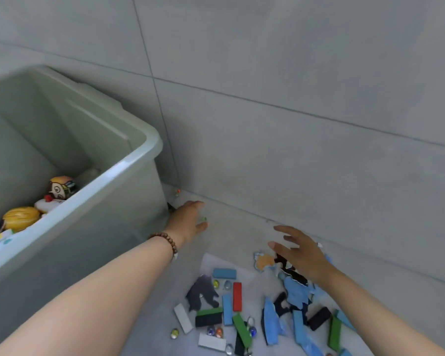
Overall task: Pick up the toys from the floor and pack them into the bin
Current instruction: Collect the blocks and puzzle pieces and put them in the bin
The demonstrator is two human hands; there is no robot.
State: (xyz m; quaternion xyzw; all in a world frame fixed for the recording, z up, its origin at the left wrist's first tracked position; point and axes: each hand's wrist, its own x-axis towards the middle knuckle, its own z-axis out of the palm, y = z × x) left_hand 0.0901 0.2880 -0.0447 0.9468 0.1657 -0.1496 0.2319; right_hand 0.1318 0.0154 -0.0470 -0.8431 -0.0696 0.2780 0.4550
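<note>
Most of the toys are on the floor [231, 240] in front of me: a scatter of wooden blocks, among them a red block [237, 296] and a blue block [224, 273], glass marbles [219, 332] between them, and a heap of blue puzzle pieces [297, 291] to the right. One stray marble [177, 192] lies well apart, by the foot of the wall [293, 98].

The bin [129, 164] stands to my left, touching or nearly touching that wall. It holds a few things: a cartoon head [62, 187] and a yellow toy [21, 217] near its bottom. I judge the job begun but mostly ahead of me.

My left hand [188, 222], with a bead bracelet [168, 240] at the wrist, reaches low beside the bin's corner, fingers straight. A small green bead [204, 218] sits at its fingertips; I cannot tell if I touch it. My right hand [298, 250] hovers spread over the puzzle pieces, holding nothing.
</note>
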